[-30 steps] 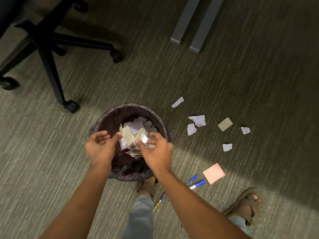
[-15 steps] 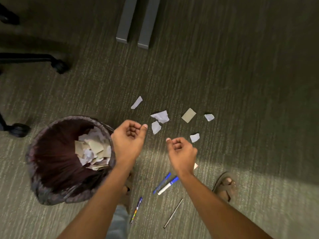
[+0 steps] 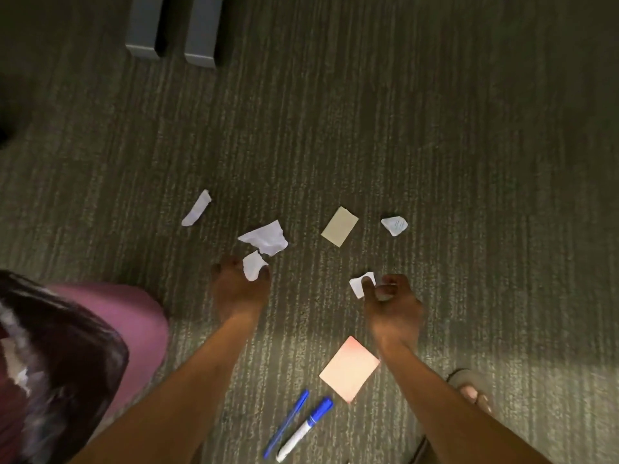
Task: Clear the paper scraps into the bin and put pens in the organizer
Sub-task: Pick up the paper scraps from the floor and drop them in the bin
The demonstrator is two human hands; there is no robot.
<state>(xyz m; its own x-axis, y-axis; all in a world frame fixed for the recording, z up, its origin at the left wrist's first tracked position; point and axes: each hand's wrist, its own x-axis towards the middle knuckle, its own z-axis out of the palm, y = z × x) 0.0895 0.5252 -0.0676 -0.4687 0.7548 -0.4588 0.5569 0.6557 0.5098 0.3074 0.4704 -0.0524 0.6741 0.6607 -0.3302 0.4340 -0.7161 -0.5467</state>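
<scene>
On the carpet, my left hand [image 3: 241,291] pinches a small white paper scrap [image 3: 253,265] between thumb and fingers. A little to the right, my right hand [image 3: 393,304] closes on another small white scrap [image 3: 358,285], thumb on top of it. Loose on the floor beyond them lie a larger crumpled white scrap [image 3: 266,239], a long white scrap [image 3: 197,209], a tan note [image 3: 340,226] and a small crumpled white ball [image 3: 394,225]. A pink sticky note [image 3: 350,368], a blue pen [image 3: 288,421] and a blue-capped white marker [image 3: 306,428] lie near my arms. No organizer is in view.
The bin [image 3: 134,326], pink-walled with a dark liner and paper inside, stands at the lower left, blurred. Two grey desk legs [image 3: 201,31] stand at the top. My sandalled foot [image 3: 472,391] is at the lower right.
Both hands left the bin with nothing in them, moved right and down to the floor, and now close on two small scraps. The view swung right, pushing the bin to the left edge.
</scene>
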